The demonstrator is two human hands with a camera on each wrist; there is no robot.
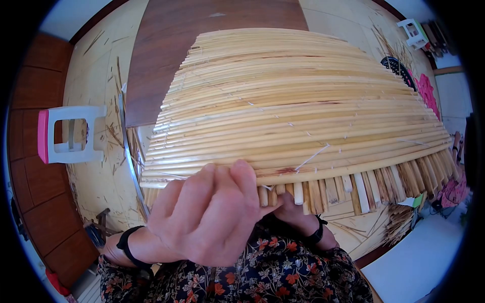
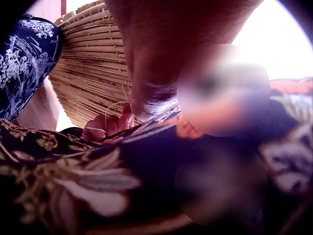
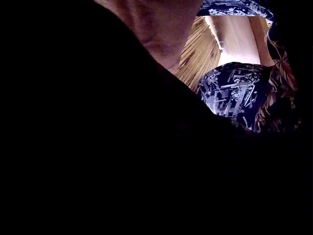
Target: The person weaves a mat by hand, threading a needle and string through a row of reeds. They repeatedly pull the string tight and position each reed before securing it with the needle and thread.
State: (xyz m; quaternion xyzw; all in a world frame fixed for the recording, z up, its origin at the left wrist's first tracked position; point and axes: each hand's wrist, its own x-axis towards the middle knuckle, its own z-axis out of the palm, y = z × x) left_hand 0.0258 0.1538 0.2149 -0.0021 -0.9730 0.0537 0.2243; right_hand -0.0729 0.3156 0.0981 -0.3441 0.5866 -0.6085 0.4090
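The mat (image 1: 303,106) slanted away from the person's front, its near edge at the left hand (image 1: 207,214) and its far part over the brown table (image 1: 151,76). Most of the making looked done: long stalks lay packed side by side across the whole upper face, and short white stitches (image 1: 251,104) dotted it in broken rows. Along the near edge a second set of stalks, running crosswise underneath, showed as a row of uneven ends (image 1: 361,189). The left hand was curled tightly at that edge, fingers bent over, and seemed to grip the mat there; whether it also pinched thread could not be told. The right hand (image 1: 290,208) was low at the same edge, largely hidden, so how its fingers lay and what they held could not be told. A loose white thread (image 1: 313,157) lay across the upper face, and more thread looped by some fingertips in the left wrist view, so the tying was probably unfinished near that edge, with the tails untrimmed and the ends not yet evened.
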